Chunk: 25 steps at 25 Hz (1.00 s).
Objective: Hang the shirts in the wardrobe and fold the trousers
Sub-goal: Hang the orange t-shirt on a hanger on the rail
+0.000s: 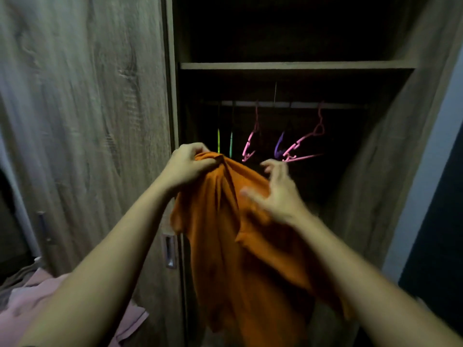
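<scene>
We hold a limp orange cotton-like shirt (225, 234) up before the open wood-grain wardrobe (375, 171), its soft cloth falling in long creases below our grip. Our left hand (190, 164) is clenched on a bunched ridge at the top of the garment, fingers and thumb pinched tight around the fabric. Our right hand (275, 194), blurred, lies against the cloth just right of and lower than that grip, fingers spread and curled; we cannot tell whether it has any fabric pinched. Beyond and above the grip, a pale horizontal rail (288, 104) inside the dark compartment carries thin plastic hangers: a yellow-green one (218, 144) and a green one (231, 144) directly behind the left hand, a pink one (250, 144), a purple one (279, 147) and another pink one (307, 144) farther right. A flat wooden shelf (295, 65) spans the wardrobe above the rail. Well below and left of the grip, pale pink crumpled fabric (30, 304) lies heaped beside the closed door panel (87, 121).
</scene>
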Each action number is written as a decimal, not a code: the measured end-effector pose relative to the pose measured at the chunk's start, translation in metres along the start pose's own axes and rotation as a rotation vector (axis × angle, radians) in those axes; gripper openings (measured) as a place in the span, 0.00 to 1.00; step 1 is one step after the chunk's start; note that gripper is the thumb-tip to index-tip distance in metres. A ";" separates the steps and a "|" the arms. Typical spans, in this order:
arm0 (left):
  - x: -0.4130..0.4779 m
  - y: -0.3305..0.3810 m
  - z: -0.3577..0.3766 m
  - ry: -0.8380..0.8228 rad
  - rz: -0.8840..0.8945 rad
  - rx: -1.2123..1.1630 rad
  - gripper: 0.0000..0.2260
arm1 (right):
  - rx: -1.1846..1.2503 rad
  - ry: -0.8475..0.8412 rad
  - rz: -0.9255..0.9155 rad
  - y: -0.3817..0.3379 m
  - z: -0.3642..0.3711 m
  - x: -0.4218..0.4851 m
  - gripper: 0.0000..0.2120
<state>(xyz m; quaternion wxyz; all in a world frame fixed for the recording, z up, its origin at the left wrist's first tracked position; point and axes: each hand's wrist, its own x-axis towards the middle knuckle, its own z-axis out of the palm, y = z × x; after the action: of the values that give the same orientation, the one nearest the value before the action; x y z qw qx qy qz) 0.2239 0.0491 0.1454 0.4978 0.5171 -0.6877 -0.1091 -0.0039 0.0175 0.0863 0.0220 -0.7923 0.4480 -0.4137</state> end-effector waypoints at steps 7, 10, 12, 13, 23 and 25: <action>-0.002 0.004 0.002 0.028 0.014 0.403 0.08 | -0.068 -0.370 0.255 0.014 0.011 -0.016 0.14; -0.007 -0.015 -0.020 -0.031 -0.080 0.350 0.13 | -0.052 -0.594 0.316 0.018 -0.008 -0.008 0.10; -0.014 -0.022 -0.028 -0.054 -0.071 0.313 0.16 | -0.038 -0.647 0.308 0.016 -0.015 -0.002 0.10; -0.016 -0.025 -0.031 -0.043 -0.028 0.294 0.17 | -0.023 -0.657 0.305 0.015 -0.014 0.001 0.09; -0.027 -0.075 -0.080 -0.353 0.027 0.258 0.25 | 0.559 -0.557 0.467 -0.031 -0.007 0.005 0.08; -0.030 -0.074 -0.072 -0.374 0.013 0.128 0.20 | 0.703 -0.439 0.502 -0.037 -0.016 0.009 0.10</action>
<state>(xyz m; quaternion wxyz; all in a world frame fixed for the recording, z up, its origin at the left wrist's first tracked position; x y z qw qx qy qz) 0.3248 0.0670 0.1136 0.3282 0.5138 -0.7771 -0.1560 0.0131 0.0386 0.1173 0.4814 -0.6728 0.4433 -0.3451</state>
